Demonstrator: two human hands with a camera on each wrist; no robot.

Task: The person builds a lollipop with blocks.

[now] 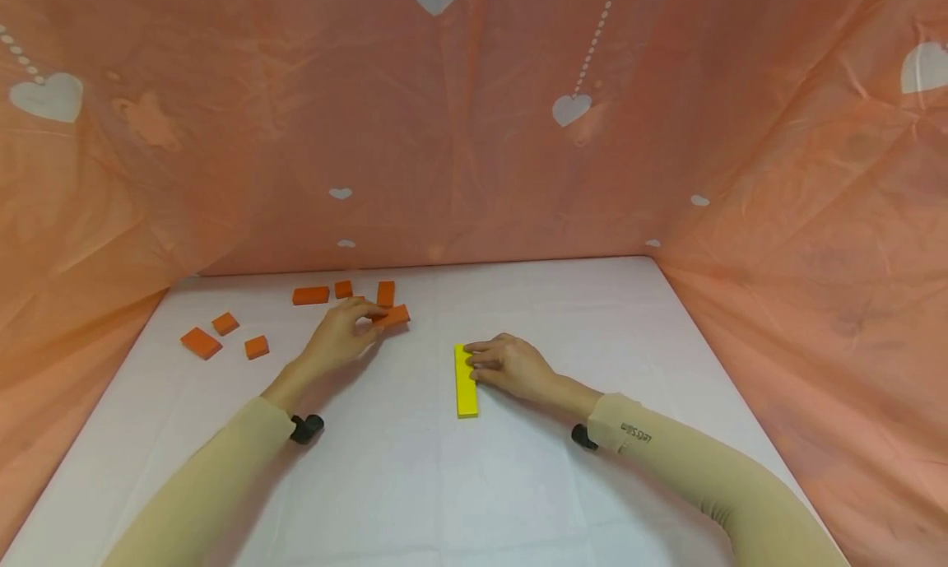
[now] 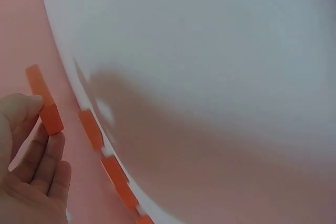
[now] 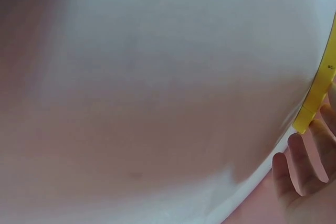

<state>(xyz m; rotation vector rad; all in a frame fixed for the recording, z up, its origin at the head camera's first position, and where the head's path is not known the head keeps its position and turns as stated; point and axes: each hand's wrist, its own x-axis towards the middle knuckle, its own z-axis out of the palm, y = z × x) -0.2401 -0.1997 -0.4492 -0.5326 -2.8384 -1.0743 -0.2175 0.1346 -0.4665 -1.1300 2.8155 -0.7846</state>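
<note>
My left hand [image 1: 342, 334] pinches an orange rectangular block [image 1: 392, 316] between thumb and fingers; in the left wrist view this orange block [image 2: 44, 99] is held off the table. To the right, my right hand [image 1: 516, 367] rests its fingers along the right side and top of a long yellow bar [image 1: 466, 390] lying on the white table. In the right wrist view the yellow bar [image 3: 316, 94] has a seam near its end, and the fingertips touch its side with fingers fairly straight. The right thumb is hidden there.
Behind the left hand lie orange blocks [image 1: 311, 295], a small one [image 1: 343, 289] and an upright-lying one [image 1: 386, 293]. Further left sit three more orange blocks [image 1: 201, 343]. A pinkish-orange cloth [image 1: 474, 139] with white hearts surrounds the white table [image 1: 518, 485] at back and sides.
</note>
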